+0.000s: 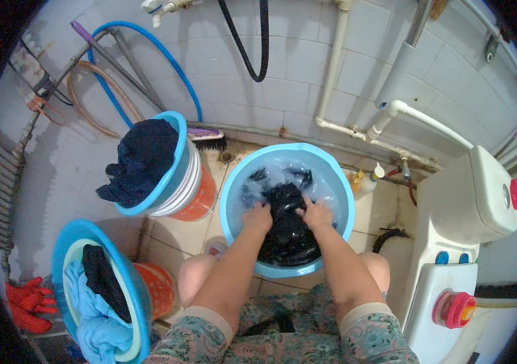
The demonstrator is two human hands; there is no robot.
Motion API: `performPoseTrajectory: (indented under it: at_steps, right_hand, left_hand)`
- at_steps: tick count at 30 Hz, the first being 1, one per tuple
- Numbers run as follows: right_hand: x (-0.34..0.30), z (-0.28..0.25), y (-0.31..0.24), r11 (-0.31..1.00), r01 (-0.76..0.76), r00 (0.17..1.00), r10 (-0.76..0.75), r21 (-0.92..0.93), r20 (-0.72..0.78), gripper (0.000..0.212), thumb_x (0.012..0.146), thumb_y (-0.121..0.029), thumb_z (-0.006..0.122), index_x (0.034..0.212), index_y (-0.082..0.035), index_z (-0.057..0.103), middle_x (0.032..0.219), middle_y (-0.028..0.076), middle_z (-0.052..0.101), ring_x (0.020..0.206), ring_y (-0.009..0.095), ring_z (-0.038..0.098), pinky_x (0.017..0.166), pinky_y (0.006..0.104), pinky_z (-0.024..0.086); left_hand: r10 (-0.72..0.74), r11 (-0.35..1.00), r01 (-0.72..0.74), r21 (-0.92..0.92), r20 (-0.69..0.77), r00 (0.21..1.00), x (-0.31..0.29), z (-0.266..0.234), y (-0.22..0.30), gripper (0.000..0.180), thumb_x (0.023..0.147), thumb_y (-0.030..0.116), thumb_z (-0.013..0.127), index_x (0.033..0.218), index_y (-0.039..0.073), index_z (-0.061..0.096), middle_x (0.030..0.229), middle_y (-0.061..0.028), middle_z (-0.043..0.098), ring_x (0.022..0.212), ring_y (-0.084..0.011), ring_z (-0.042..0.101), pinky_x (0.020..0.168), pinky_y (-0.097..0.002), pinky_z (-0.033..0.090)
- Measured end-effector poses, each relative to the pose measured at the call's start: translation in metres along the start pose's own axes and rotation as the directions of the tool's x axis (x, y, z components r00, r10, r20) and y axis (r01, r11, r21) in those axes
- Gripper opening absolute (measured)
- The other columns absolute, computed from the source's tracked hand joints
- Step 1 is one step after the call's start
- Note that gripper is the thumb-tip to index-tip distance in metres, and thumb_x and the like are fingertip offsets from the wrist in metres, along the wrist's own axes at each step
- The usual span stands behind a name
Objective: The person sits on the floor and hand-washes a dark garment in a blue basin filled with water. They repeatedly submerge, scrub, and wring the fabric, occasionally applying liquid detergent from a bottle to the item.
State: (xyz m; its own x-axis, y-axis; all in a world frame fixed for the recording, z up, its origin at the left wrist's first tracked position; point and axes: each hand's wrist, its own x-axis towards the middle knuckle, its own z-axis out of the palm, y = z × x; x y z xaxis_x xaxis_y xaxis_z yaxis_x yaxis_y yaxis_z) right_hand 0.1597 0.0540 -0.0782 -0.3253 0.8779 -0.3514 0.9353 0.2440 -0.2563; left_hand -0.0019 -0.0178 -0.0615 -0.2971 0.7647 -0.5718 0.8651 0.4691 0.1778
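A light blue basin [227, 206] of soapy water stands on the tiled floor in front of me. Wet black cloth [289, 233] is bunched in its middle, partly under the suds. My left hand [258, 218] is closed on the left side of the bunch, and my right hand [316, 215] grips its right side. Both hands are at about the water's surface, and some fingertips are hidden in the folds. What garment the cloth is, I cannot tell.
To the left, a blue basin [180, 145] holds dark clothes [146, 159] on a bucket. Nearer, another blue basin [64, 242] holds light blue cloth [97, 315]. A toilet [452, 206] stands right. Bottles [367, 180], a brush [208, 138] and wall pipes [331, 73] surround the basin.
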Motion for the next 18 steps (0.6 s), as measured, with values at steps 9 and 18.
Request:
performPoseTrajectory:
  at_steps: [9, 18]
  right_hand:
    - [-0.044, -0.093, -0.052, 0.428, 0.327, 0.894, -0.428, 0.842, -0.129, 0.027, 0.079, -0.015, 0.053, 0.099, 0.002, 0.057, 0.097, 0.012, 0.058, 0.097, 0.024, 0.054, 0.09, 0.0302, 0.038]
    - [-0.129, -0.101, -0.097, 0.65, 0.531, 0.839, -0.317, 0.543, -0.442, 0.027, 0.079, -0.032, 0.065, 0.085, -0.006, 0.062, 0.085, 0.01, 0.058, 0.084, 0.035, 0.058, 0.074, 0.0396, 0.046]
  left_hand:
    - [0.199, -0.45, 0.171, -0.877, 0.088, 0.976, -0.025, -0.054, 0.006, 0.053, 0.088, 0.053, 0.047, 0.115, 0.009, 0.056, 0.113, -0.0112, 0.058, 0.101, -0.0277, 0.056, 0.09, -0.0448, 0.045]
    - [0.293, -0.605, 0.011, -0.796, -0.209, 0.933, -0.061, -0.069, 0.016, 0.042, 0.088, 0.047, 0.053, 0.1, 0.008, 0.06, 0.09, -0.0065, 0.062, 0.078, -0.0195, 0.061, 0.07, -0.0337, 0.05]
